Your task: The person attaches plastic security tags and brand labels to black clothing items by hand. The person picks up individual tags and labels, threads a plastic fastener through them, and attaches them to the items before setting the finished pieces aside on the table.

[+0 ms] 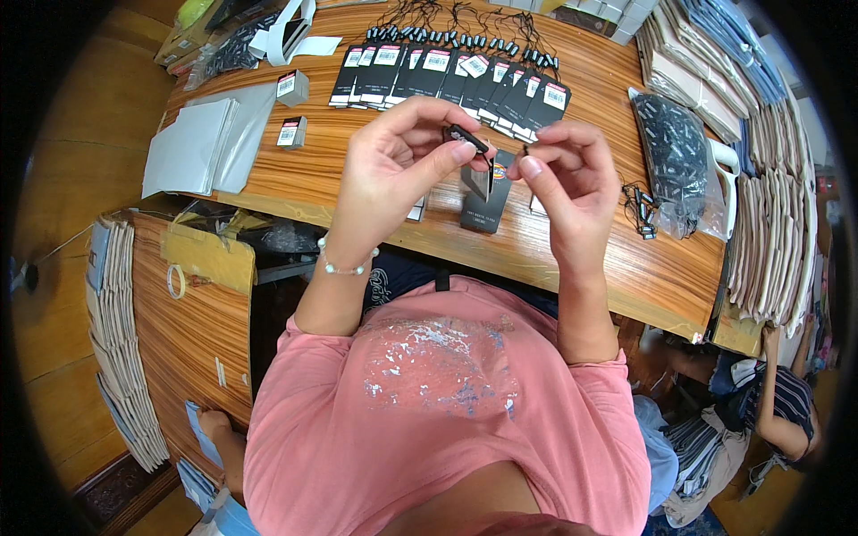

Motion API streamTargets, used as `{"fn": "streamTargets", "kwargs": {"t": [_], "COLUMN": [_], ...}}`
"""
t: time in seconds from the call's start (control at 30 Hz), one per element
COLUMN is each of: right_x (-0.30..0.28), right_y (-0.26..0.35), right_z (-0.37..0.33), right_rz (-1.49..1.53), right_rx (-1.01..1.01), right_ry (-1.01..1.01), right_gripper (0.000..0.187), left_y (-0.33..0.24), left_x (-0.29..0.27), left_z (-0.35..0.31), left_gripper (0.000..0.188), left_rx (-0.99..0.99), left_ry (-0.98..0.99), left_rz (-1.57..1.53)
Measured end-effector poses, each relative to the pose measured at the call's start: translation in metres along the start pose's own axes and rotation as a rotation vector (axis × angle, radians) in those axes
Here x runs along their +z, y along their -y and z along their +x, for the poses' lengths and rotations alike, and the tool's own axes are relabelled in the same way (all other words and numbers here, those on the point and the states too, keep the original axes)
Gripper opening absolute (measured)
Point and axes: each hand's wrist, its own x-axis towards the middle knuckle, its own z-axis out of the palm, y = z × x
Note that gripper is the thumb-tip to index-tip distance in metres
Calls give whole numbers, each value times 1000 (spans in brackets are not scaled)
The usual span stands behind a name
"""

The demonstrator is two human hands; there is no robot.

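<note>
My left hand [393, 161] pinches a small black plastic string fastener [465, 136] between thumb and fingers, above the table's near part. My right hand [572, 174] is closed in a pinch just to its right, at what looks like the thin black cord's end; the fingertips hide most of it. Below and between the hands is a black hang tag [483, 214] with a small coloured emblem; whether it hangs from the cord or lies on the table I cannot tell. Beyond them, a fanned row of black hang tags [438, 80] with white stickers and corded fasteners lies on the wood-patterned table [429, 248].
Two small sticker stacks [292, 87] and white sheets [192, 147] lie left. At right are loose fasteners [641, 210], a clear bag of fasteners [670, 152] and folded beige garments [769, 241]. A tape roll [176, 281] is lower left. Other people work at both sides.
</note>
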Motion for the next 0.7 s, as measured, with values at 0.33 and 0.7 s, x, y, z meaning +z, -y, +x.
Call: {"fn": "streamTargets", "kwargs": {"t": [0.33,0.7], "right_x": [0,4], "right_y": [-3,-2], "right_z": [4,4], "right_rz": [58,-41], "right_rx": [-42,-7], "right_ry": [10,38], "right_gripper": [24,11], "left_y": [2,3], "left_x": [-4,-8], "left_z": [7,4], "left_gripper": [12,18], "left_rx": [27,-74], "left_ry": [56,43], "left_rz": [25,-43]}}
